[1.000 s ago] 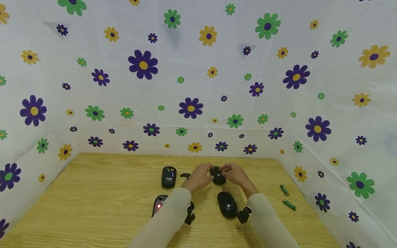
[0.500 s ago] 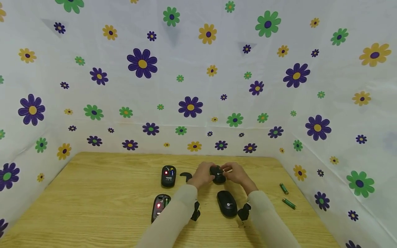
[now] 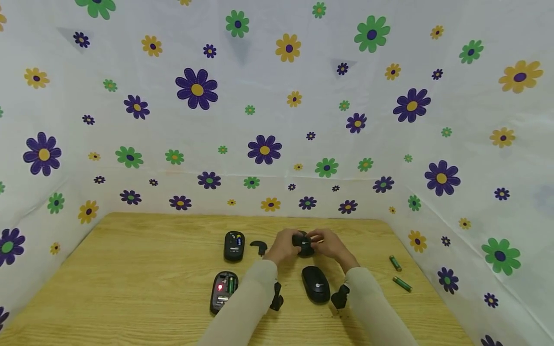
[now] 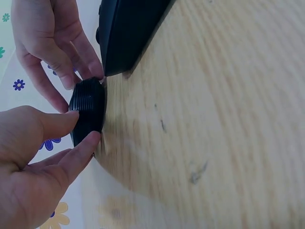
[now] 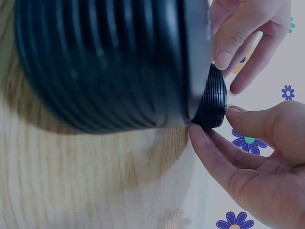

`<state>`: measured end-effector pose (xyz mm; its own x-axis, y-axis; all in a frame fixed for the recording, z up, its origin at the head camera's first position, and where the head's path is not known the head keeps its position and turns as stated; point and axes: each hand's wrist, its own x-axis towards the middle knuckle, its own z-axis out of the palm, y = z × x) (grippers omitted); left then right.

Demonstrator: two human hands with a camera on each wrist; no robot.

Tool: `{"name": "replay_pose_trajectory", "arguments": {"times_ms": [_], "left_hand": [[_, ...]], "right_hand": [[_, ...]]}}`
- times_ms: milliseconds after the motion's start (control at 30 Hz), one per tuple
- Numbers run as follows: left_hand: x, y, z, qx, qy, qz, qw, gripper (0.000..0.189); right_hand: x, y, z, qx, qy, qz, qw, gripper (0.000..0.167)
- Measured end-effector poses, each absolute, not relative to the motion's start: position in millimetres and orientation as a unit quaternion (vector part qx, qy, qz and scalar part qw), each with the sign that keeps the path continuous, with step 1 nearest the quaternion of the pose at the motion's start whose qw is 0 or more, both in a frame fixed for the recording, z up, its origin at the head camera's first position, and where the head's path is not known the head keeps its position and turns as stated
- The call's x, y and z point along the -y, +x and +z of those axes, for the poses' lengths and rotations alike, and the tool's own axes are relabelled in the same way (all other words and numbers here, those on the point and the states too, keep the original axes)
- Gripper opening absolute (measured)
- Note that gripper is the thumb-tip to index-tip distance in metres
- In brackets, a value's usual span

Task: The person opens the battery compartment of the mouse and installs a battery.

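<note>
Black mouse (image 3: 305, 247) in hands (image 3: 284, 246); second mouse (image 3: 316, 284) nearer, upturned mice (image 3: 233, 252) left, batteries (image 3: 402, 284) right.

Left hand (image 3: 284, 246) edged rightward, sleeve (image 3: 244, 302) baring more of near upturned mouse (image 3: 221, 294); red light gone from far upturned mouse (image 3: 234, 247).

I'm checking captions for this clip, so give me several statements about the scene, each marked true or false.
1. The left hand and right hand grip one black mouse. True.
2. Two loose green batteries lie left of both hands. False: the loose green batteries lie to the right.
3. A red light shows on the nearer upturned mouse. True.
4. The curved black cover rests on a mouse. False: the curved black cover lies on the table.
5. The farther upturned mouse holds a blue-and-yellow battery. True.
</note>
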<state>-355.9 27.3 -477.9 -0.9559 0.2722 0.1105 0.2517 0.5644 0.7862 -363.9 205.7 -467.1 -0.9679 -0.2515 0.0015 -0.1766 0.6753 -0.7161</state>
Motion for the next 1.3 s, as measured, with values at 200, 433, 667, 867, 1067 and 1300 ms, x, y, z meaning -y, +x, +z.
{"name": "replay_pose_trajectory", "arguments": {"times_ms": [200,433,667,867,1067,1300], "left_hand": [[-28,-355,-481,-0.879,0.140,0.455,0.006,0.036],[-29,-353,-482,-0.877,0.129,0.463,0.003,0.042],[-29,-355,-477,-0.878,0.139,0.458,-0.015,0.041],[-26,-353,-473,-0.876,0.149,0.457,-0.032,0.036],[-18,-351,-467,-0.870,0.155,0.467,-0.014,0.041],[-10,-350,-462,-0.851,0.157,0.501,-0.007,0.036]], "right_hand": [[-204,-362,-466,-0.915,-0.113,-0.385,0.051,0.033],[-203,-359,-463,-0.914,-0.120,-0.386,0.043,0.043],[-200,-357,-456,-0.915,-0.134,-0.381,0.023,0.047],[-198,-355,-453,-0.910,-0.133,-0.393,0.007,0.046],[-196,-353,-449,-0.909,-0.144,-0.391,-0.030,0.040],[-194,-352,-445,-0.913,-0.137,-0.383,-0.038,0.038]]}}
